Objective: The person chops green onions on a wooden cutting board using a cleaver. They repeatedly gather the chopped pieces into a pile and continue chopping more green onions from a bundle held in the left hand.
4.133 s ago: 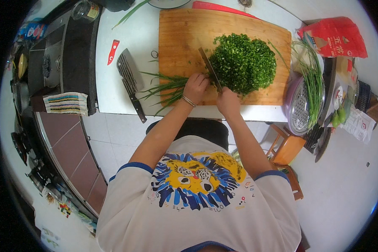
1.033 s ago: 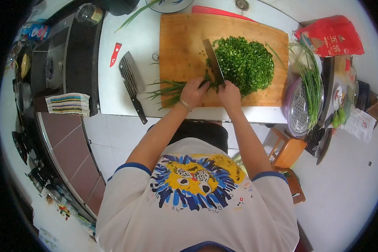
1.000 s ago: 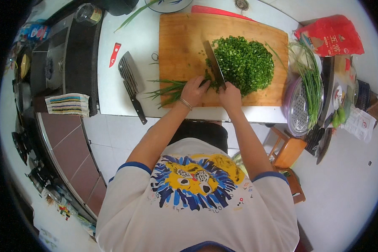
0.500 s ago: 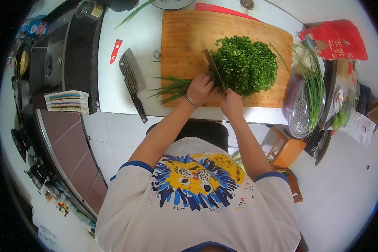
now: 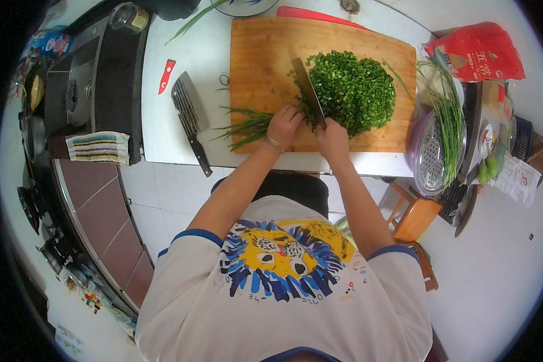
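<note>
My left hand (image 5: 285,127) presses its curled fingers on a bunch of green chives (image 5: 248,125), whose uncut ends stick out to the left. Closed round the handle of a kitchen knife (image 5: 308,89) is my right hand (image 5: 333,142); the broad blade points away from me, just right of my left fingers. To the right of the blade lies a big heap of finely chopped chives (image 5: 355,93). All of this is on a wooden cutting board (image 5: 259,51). My palms hide the knife's handle and part of the bunch.
Left of the board lie a slotted-looking knife (image 5: 187,111) and a small red-handled tool (image 5: 167,76). Right of it, long uncut chives (image 5: 451,123) rest across a purple-rimmed colander (image 5: 429,163), near a red bag (image 5: 479,55). A plate (image 5: 241,6) stands at the far edge.
The knife blade has shifted slightly away from me and turned, showing more of its flat side. My right hand has moved a little with it; my left hand stays on the bunch.
</note>
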A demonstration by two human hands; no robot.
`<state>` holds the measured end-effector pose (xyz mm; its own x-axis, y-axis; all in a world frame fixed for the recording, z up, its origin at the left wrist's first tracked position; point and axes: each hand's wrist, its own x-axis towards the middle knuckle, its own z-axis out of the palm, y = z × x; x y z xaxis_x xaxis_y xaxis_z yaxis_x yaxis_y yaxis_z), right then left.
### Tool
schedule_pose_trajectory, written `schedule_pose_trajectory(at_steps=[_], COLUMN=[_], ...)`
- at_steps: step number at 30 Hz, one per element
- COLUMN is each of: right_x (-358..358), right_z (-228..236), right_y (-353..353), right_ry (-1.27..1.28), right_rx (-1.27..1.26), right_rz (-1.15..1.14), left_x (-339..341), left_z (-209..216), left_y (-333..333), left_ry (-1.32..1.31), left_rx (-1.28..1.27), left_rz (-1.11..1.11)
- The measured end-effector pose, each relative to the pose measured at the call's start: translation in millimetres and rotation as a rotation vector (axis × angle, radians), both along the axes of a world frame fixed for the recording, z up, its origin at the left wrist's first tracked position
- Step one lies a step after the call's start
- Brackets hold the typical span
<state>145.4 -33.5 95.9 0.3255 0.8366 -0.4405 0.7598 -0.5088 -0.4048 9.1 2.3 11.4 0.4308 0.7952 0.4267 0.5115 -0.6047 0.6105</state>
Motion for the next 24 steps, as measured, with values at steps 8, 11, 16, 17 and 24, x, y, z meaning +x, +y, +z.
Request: schedule_pose_trajectory(at_steps=[8,11,16,17,24], right_x=[-10.0,-23.4,-10.8,-10.1,-16.6], right_z=[-16.8,-8.9,-2.9,0.5,6.8], right_y=[-10.5,24.1,18.5,9.3,-15.3], right_ry=[-0.067,-0.040,0.015,0.004,-0.006], right_rx=[-0.067,-0.087,-0.045,-0.026,-0.160], right_rz=[0.063,0.019,-0.035,-0.014,0.062], left_x=[-1.0,-2.6,-4.4,-4.0,-7.9], left_z=[-1.0,-3.0,0.2,-1.2,-4.8], left_y=[-1.1,0.0,-3.5,-4.4,-5.7], left_ry=[0.064,0.009,0.025,0.024,0.061], left_rx=[-0.042,0.021,-0.056,-0.096,-0.014], left_rz=[-0.026,-0.026,0.012,0.025,0.035])
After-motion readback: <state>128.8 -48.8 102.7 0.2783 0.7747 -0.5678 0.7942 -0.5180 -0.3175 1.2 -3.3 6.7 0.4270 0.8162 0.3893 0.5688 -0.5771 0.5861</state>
